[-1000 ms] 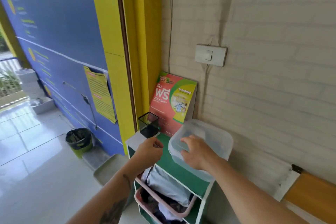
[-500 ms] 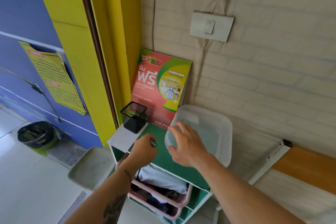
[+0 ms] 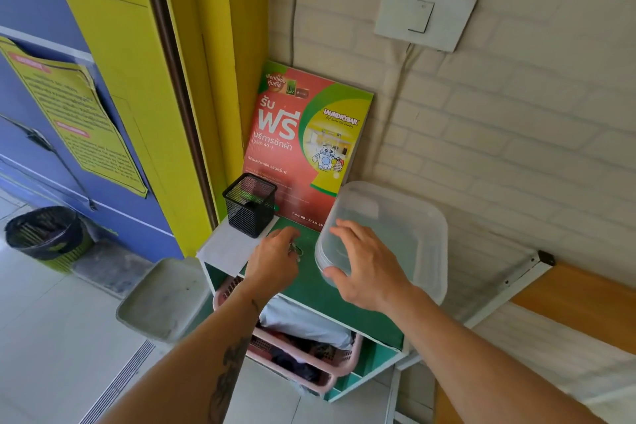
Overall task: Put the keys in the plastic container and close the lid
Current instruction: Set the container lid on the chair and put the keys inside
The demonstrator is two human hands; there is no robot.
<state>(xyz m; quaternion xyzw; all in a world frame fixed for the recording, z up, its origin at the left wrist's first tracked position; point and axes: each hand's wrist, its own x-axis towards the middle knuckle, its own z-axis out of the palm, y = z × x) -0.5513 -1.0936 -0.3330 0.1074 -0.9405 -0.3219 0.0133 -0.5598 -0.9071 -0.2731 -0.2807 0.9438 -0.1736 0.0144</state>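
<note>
A clear plastic container point(image 3: 418, 217) with its lid on stands on the right side of the green shelf top point(image 3: 327, 296), against the brick wall. My right hand point(image 3: 368, 268) lies over its near-left corner, fingers spread on the lid and thumb hooked at the lid's edge. To the left, my left hand point(image 3: 273, 262) is curled on the shelf top, closed around small metal keys point(image 3: 296, 249). Only a bit of the keys shows past the fingers.
A black mesh cup point(image 3: 249, 205) stands at the shelf's back left, in front of a red and green poster point(image 3: 306, 148). A pink basket point(image 3: 339, 367) of clothes sits below. A grey tray point(image 3: 161, 299) and bin point(image 3: 44, 234) are left; a wooden bench point(image 3: 568, 306) is right.
The view has come closer and lower. My right hand slid to the container's near-left corner with the thumb at the lid edge. My left hand stayed closed on the keys.
</note>
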